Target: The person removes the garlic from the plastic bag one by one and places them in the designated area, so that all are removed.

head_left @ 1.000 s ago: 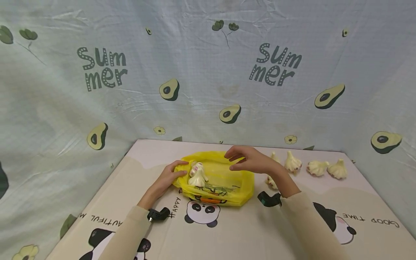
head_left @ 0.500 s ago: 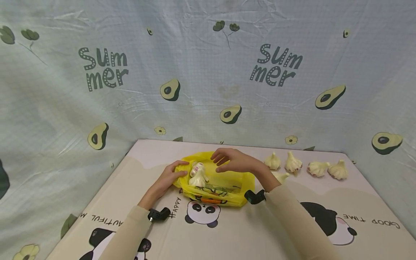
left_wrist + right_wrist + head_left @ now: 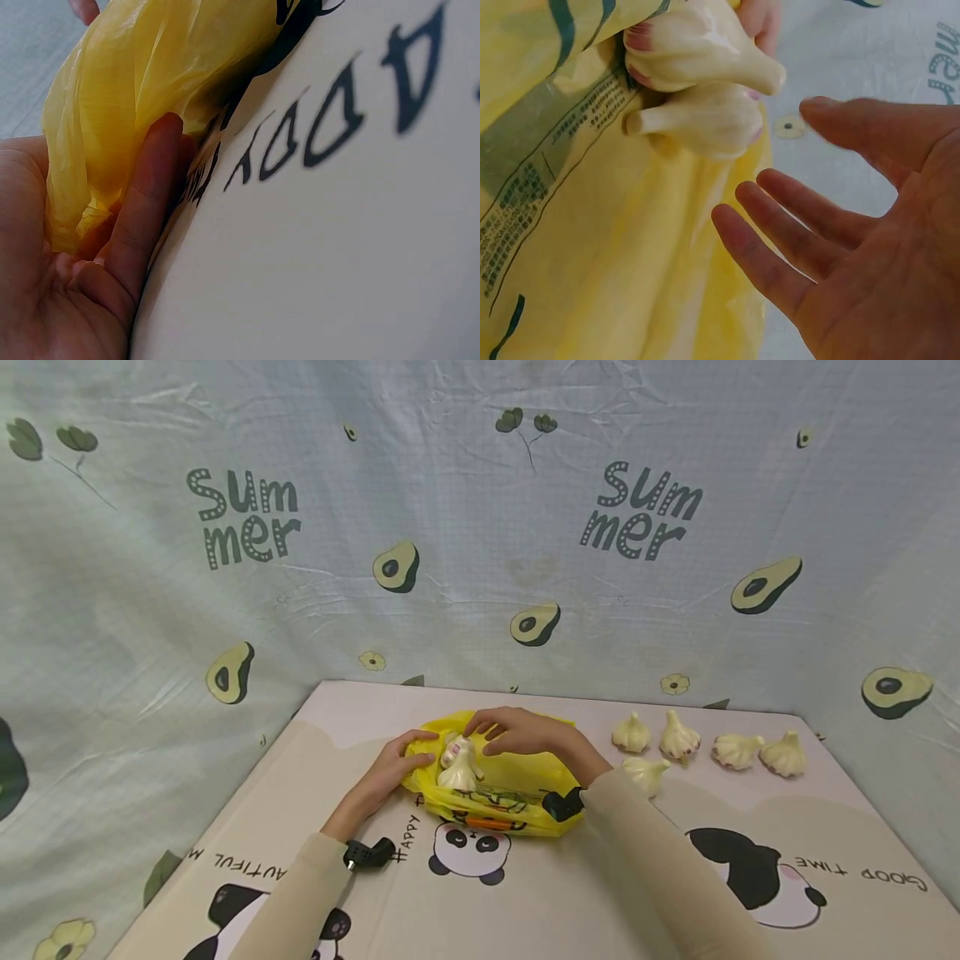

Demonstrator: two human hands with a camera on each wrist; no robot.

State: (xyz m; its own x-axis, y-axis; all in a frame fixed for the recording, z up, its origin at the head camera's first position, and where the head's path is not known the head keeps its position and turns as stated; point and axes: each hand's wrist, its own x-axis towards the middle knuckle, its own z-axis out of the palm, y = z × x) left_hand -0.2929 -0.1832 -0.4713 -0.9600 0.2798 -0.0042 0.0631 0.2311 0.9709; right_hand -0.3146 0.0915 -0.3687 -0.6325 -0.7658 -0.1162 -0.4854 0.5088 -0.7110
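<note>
A yellow plastic bag point(image 3: 525, 770) lies on the table with its mouth spread. Inside its left end, two garlic bulbs point(image 3: 459, 774) rest against each other, and both garlic bulbs point(image 3: 705, 120) show in the right wrist view. My left hand point(image 3: 387, 768) grips the bag's left edge, and in the left wrist view the yellow film point(image 3: 112, 112) sits between thumb and fingers. Above the bag's far rim, my right hand point(image 3: 517, 732) hovers palm down with fingers apart and nothing in them. Its fingertips are near the bulbs but not touching them in the right wrist view.
Several loose garlic bulbs point(image 3: 679, 737) stand to the right of the bag, the closest garlic bulb point(image 3: 643, 773) just beyond the right sleeve. A printed cloth point(image 3: 465, 577) hangs behind the table point(image 3: 540, 893) and along its sides.
My right hand has moved left across the bag toward the bulbs inside it, uncovering loose bulbs on the right. My left hand stays on the bag's edge.
</note>
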